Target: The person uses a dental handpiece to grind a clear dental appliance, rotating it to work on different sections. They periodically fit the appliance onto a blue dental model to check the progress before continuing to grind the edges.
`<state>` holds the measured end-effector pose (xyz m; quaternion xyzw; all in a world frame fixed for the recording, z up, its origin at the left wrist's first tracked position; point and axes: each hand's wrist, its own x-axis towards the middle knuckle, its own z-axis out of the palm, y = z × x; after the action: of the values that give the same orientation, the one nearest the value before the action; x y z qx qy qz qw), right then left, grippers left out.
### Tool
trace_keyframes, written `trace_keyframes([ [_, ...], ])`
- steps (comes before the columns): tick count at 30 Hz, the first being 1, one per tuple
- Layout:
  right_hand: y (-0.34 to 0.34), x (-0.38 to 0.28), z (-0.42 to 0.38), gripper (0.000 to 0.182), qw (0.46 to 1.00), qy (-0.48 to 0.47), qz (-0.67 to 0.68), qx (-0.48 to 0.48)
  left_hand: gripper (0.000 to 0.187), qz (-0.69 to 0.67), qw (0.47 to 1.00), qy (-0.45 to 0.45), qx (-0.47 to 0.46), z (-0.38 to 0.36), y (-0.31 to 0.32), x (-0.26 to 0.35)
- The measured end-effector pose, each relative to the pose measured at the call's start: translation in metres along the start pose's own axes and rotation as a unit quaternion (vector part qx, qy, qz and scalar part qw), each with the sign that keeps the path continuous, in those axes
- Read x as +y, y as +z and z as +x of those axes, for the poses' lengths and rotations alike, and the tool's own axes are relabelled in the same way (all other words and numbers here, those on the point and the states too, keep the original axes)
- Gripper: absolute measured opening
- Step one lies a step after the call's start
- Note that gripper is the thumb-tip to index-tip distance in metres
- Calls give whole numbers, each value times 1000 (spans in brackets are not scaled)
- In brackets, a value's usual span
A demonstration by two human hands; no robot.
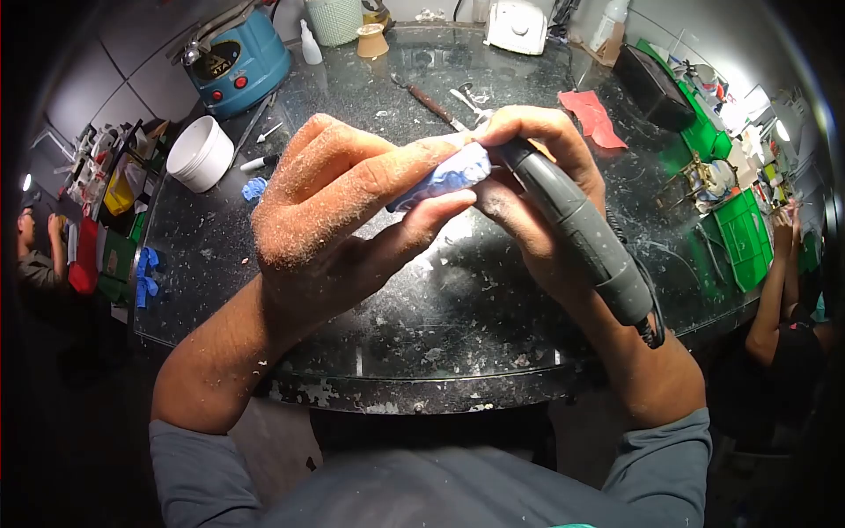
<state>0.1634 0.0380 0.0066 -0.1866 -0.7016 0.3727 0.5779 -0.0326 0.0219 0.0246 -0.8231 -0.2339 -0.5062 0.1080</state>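
My left hand (326, 198), coated in pale dust, pinches a small blue moulded piece (456, 176) between fingers and thumb. Its lumpy surface is dusted white, and part of it is hidden by the fingers. A dark grey rotary handpiece (576, 227) rests in my right hand (541, 163), its cord trailing from the lower end. The fingers wrap round its upper end, close to the right end of the blue piece. Both hands meet above the middle of the dark speckled table (422, 339). The handpiece's working tip is hidden behind my fingers.
A blue machine (233, 66) and white tub (201, 154) stand at left. A brown-handled tool (429, 104) lies behind my hands, with red sheet (594, 119) to its right. Green trays (742, 238) line the right edge. Other people (783, 290) sit at both sides.
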Motion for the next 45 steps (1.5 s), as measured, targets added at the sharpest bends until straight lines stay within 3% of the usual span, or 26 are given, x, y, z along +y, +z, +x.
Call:
trace_keyframes([
  [11, -3, -1, 1, 32, 1000, -25, -12, -1, 34, 5, 999, 44, 8, -1, 1, -2],
  [17, -10, 0, 6, 32, 999, 5, -12, 45, 29, -159, 971, -176, 20, -8, 14, -3],
  [33, -12, 3, 7, 39, 996, -61, -35, 46, 26, -126, 971, -201, -20, -6, 11, 0],
  [45, -5, -4, 5, 38, 997, -62, -35, 37, 22, -295, 902, -315, -11, -8, 12, 0],
])
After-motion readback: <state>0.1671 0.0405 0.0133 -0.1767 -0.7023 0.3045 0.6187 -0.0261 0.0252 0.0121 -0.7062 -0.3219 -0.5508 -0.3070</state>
